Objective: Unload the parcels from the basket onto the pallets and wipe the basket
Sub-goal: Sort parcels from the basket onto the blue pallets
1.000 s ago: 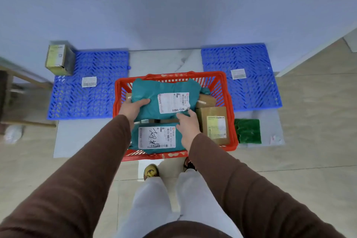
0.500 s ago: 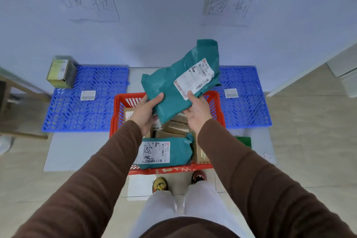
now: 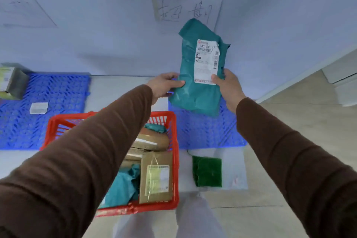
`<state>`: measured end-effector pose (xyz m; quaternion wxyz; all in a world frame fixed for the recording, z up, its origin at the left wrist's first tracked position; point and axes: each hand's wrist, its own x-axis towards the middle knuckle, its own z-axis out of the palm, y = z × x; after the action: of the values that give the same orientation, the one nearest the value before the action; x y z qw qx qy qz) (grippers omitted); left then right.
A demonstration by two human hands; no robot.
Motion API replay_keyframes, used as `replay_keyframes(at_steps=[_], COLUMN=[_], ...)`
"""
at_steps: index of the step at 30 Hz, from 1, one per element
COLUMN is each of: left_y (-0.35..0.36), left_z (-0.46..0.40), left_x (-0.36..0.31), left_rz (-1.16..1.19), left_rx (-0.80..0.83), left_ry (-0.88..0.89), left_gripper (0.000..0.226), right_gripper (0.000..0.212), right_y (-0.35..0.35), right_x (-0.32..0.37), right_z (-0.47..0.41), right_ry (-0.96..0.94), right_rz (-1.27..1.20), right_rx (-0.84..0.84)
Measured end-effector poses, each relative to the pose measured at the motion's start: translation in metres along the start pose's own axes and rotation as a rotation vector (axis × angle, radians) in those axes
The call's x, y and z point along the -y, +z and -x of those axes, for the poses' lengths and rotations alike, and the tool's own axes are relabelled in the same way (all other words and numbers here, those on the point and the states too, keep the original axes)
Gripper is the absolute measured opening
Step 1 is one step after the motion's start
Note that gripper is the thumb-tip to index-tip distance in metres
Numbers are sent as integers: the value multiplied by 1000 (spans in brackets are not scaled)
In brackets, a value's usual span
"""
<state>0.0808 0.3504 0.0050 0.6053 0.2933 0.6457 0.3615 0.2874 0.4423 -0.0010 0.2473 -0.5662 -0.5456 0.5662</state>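
Note:
A teal mailer parcel (image 3: pixel 195 94) with a white shipping label hangs upright in the air over the right blue pallet (image 3: pixel 204 133). My left hand (image 3: pixel 164 85) grips its left edge and my right hand (image 3: pixel 228 85) grips its right edge. The red basket (image 3: pixel 174 160) sits on the floor below my left arm. Inside it lie a brown box with a label (image 3: pixel 156 177), brown padded parcels (image 3: pixel 152 139) and another teal mailer (image 3: pixel 121 187). My left sleeve hides the basket's left half.
The left blue pallet (image 3: pixel 58 102) carries a small white label (image 3: pixel 38 108) and a cardboard box (image 3: pixel 11 83) at its far corner. A green cloth (image 3: pixel 207 172) lies on the mat right of the basket. A handwritten paper sign (image 3: pixel 185 9) hangs on the wall.
Both hands lifted the teal mailer out of the basket and carried it up and to the right, over the right pallet, turning it upright. The camera view swung right.

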Motion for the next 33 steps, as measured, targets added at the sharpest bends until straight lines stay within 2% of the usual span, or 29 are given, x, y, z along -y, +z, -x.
replay_keyframes(at_steps=[5,9,15,25,29,33], left_y=[16,3,-18,-22,-19,-19], left_z=[-89,-127,-164,-200,-198,-185], left_x=[3,34,87,134,138,131], left_rz=[-247,-430,-464,-566,-605,-635], left_rx=[-13,17,-1,1,20,22], left_ry=[-122,-253,-398,-450,-462,-466], left_gripper=[17,33,34,43,47,60], right_gripper=[17,17,25,46,50,67], right_y=[-10,17,61,89,91,84], right_x=[-42,-93,-150,-195,-199,-193], right_z=[-65,-95,-130,-162,-155,-139], right_ry=[2,94,190,346,387,395], right_rz=[80,77,154,245,276,265], right_rx=[27,96,168,239,181,151])
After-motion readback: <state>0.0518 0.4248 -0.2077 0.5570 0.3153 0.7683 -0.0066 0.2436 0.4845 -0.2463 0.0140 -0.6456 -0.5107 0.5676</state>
